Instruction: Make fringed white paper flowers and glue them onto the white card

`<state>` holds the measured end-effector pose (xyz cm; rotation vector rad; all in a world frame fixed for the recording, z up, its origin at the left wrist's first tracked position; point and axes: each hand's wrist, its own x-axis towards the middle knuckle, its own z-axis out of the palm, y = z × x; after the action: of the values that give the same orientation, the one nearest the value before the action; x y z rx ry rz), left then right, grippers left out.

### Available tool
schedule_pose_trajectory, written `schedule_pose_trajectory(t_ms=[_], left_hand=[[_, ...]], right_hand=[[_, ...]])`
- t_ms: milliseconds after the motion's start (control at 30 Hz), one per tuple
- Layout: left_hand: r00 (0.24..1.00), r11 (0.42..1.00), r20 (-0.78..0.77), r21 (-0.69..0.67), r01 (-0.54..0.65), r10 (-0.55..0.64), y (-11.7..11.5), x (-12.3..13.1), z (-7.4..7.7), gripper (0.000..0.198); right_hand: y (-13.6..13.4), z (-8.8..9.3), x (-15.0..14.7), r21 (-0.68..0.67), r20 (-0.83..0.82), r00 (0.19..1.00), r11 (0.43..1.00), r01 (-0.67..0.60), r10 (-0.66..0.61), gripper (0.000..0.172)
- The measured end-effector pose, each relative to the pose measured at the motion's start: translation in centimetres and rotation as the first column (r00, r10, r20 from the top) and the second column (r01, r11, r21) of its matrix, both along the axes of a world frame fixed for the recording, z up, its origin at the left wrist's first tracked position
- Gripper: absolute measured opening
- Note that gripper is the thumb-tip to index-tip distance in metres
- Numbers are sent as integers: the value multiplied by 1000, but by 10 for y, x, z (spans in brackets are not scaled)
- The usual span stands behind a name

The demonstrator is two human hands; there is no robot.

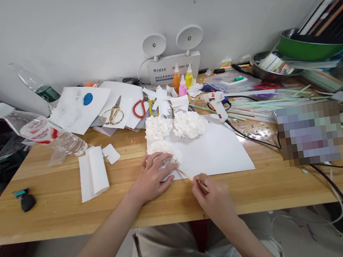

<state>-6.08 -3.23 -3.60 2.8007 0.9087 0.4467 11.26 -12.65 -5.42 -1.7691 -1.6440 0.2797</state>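
In the head view, a white paper sheet (216, 151) lies on the wooden table before me. Fluffy clumps of crumpled white paper bits sit on it: one at the upper left (158, 127), one at the upper right (189, 124), and one nearer to me (159, 147). My left hand (156, 175) lies over the sheet's lower left edge, fingers stretched and apart, against the nearest clump and partly hiding it. Pinched in my right hand (211, 193) is a thin wooden stick (185, 175). Its tip reaches the nearest clump, beside my left fingertips.
Behind the sheet lie gold-handled scissors (112, 116), red-handled pliers (139, 109) and small paint bottles (182, 87). A glue gun (218, 105) trails a black cable at right. A water bottle (43, 130) leans at left, near folded paper (93, 172). A green bowl (310, 47) stands far right.
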Motion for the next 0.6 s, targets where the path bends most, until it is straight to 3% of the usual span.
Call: schedule_pose_trajectory(t_ms=[433, 500, 600], left_hand=[[999, 1000, 33, 27, -10, 9, 0, -1, -2, 31], [999, 1000, 43, 27, -8, 7, 0, -1, -2, 31], [998, 1000, 63, 22, -4, 3, 0, -1, -1, 30]], right_hand=[[4, 7, 3, -156, -282, 953, 986, 66, -108, 17], [6, 9, 6, -177, -384, 913, 981, 77, -141, 15], [10, 13, 10, -206, -592, 788, 977, 51, -166, 17]])
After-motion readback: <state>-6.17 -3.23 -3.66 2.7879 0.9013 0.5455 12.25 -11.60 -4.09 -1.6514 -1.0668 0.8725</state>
